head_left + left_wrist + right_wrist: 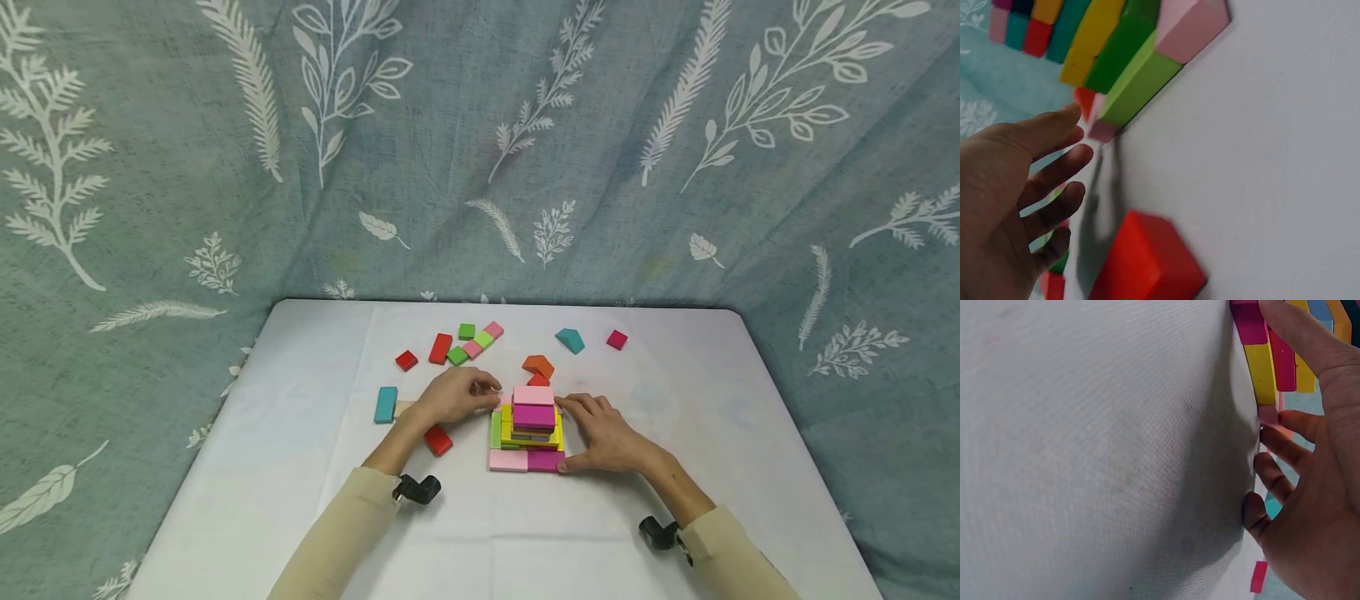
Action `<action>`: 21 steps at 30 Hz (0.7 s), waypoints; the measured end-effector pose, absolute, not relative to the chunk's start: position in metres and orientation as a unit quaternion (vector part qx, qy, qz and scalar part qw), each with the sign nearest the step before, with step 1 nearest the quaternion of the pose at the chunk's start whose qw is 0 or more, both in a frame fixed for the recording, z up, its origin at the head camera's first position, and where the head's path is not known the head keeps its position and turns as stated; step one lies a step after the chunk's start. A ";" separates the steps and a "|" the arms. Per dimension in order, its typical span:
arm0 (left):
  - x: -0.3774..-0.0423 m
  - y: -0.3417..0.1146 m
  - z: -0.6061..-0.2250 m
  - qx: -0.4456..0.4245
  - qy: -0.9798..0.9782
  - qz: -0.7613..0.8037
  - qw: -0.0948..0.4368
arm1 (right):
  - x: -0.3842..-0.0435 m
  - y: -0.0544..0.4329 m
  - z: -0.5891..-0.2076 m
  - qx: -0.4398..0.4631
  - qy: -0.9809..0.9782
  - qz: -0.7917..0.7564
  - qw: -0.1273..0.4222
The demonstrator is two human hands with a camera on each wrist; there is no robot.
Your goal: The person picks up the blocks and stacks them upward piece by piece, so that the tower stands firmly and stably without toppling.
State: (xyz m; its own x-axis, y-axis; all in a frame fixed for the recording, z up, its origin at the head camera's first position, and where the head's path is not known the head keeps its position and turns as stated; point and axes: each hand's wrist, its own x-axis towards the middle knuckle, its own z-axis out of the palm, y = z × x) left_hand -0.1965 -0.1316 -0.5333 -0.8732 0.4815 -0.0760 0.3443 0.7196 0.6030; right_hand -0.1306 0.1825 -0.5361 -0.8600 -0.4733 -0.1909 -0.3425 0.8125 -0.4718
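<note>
A stepped stack of colored blocks (pixel 533 417) stands between the two hands, with a pink block (pixel 533 395) on top. Its front base row pairs a light pink block (pixel 508 461) with a magenta block (pixel 545 462). My left hand (pixel 453 396) is at the back left corner, fingers loosely bent, thumb tip right by a pink base block (pixel 1104 128). Along the right side spreads my right hand (pixel 607 437). Its thumb touches the magenta block, and its index fingertip lies at the back corner near another pink block (pixel 1267 415).
Behind the stack lie orange blocks (pixel 537 365), a teal block (pixel 571 340) and a crimson block (pixel 617 339). Green and pink blocks (pixel 472 348) sit back left beside a red block (pixel 440 348). Near the left forearm are another red block (pixel 438 440) and a teal block (pixel 386 405).
</note>
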 end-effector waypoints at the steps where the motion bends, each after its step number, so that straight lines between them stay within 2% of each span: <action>1: -0.196 -0.135 -0.532 0.222 0.921 0.301 0.111 | -0.130 0.183 -0.536 -0.217 0.940 -0.217 0.151; 8: -0.192 -0.178 -0.518 0.188 0.920 0.335 0.078 | -0.130 0.183 -0.536 -0.214 0.940 -0.219 0.153; 16: -0.203 -0.210 -0.531 0.110 0.947 0.299 -0.049 | -0.131 0.184 -0.536 -0.215 0.939 -0.221 0.150; 21: -0.215 -0.217 -0.542 0.070 0.953 0.289 -0.058 | -0.131 0.183 -0.537 -0.217 0.939 -0.220 0.151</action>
